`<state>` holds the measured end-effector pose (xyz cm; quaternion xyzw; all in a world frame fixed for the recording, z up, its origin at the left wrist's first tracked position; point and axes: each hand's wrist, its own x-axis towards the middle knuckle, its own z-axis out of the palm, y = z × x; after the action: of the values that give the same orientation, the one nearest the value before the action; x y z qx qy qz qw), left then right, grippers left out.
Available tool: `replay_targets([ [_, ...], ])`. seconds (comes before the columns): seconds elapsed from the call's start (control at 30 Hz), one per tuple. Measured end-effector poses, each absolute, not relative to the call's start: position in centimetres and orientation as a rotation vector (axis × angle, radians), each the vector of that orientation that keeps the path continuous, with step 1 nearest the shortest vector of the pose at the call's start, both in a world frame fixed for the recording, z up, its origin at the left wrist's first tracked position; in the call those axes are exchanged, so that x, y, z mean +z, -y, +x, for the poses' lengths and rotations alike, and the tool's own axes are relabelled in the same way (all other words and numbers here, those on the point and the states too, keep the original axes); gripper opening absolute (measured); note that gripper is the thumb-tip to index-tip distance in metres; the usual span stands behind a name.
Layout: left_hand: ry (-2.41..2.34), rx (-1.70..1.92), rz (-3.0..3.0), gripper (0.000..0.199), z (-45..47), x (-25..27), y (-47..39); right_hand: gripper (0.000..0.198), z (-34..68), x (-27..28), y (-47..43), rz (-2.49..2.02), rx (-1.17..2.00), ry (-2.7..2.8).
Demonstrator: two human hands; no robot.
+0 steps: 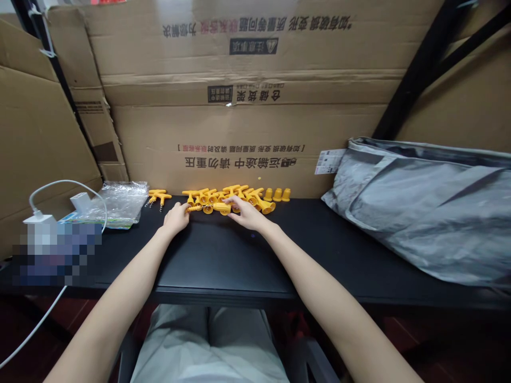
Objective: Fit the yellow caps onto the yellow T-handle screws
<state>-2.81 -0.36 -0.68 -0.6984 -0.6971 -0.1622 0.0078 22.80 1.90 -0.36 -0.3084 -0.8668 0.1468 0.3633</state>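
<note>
At the back of the black table, my left hand (176,218) is closed on the yellow T-shaped handle of a corkscrew (195,208). Its metal spiral points right, towards a yellow plastic sleeve (221,208). My right hand (246,213) pinches that sleeve between thumb and fingers. Whether the spiral's tip is inside the sleeve I cannot tell. Just behind both hands lies a pile of yellow corkscrews (235,190), several with sleeves on. Three loose sleeves (278,194) stand upright right of the pile. Left of my left hand lie a few bare corkscrews (160,196) with spirals showing.
Clear plastic bags (120,202) lie at the left, beside a white charger with a cable (40,226) and a blurred-out object. A large grey fabric bag (423,213) fills the right side. A cardboard sheet (247,122) walls off the back of the black table (223,260).
</note>
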Motion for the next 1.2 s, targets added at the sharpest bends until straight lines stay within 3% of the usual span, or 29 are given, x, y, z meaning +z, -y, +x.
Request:
replay_targets([
  [0.43,2.155,-0.461,-2.229,0.039,-2.3,-0.6,0.5,0.026,22.9,0.0,-1.9,-0.837,0.331,2.201],
  [0.93,1.892,-0.755,-2.474,0.043,-1.9,-0.8,0.7,0.035,22.4,-0.7,-2.0,-0.761,0.38,2.221],
  [1.2,1.884,-0.919,-2.554,0.033,-1.8,-0.6,0.1,0.034,22.5,-0.2,-1.8,-0.723,0.328,2.163],
])
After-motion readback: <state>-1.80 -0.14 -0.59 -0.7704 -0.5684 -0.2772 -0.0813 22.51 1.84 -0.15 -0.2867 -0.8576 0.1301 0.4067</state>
